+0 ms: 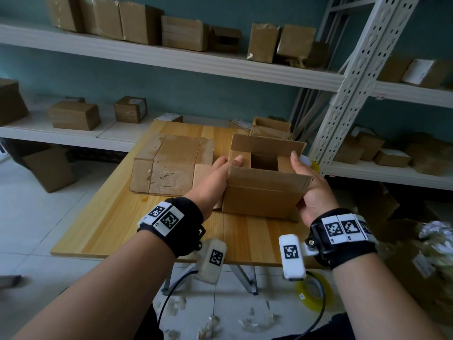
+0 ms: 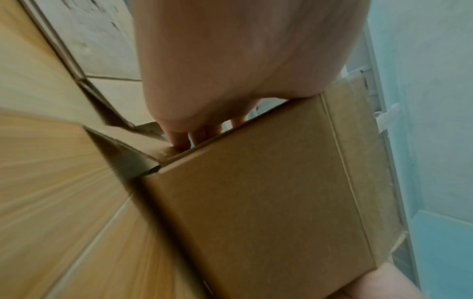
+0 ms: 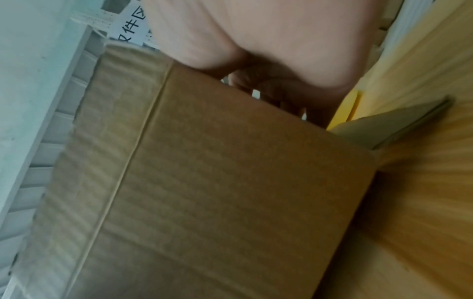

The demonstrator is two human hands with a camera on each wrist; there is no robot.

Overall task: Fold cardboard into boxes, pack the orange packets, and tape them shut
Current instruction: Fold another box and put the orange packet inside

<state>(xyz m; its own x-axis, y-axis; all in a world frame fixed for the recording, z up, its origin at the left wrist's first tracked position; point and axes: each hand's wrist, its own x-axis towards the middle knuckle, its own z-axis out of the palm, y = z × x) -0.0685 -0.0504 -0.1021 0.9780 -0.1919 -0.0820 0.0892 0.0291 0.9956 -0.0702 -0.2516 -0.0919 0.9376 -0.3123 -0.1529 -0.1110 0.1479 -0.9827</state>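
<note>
Hands: left hand, right hand clasp box sides.

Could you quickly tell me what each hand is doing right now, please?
Left hand: grips the left side of the cardboard box.
Right hand: grips the box's right side.

Head view from above; wrist views close against the box sides.

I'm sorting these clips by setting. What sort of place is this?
Probably a parcel storeroom or packing room: white metal shelving stacked with taped cardboard parcels, some labelled, and a wooden table where both hands hold an open box.
</note>
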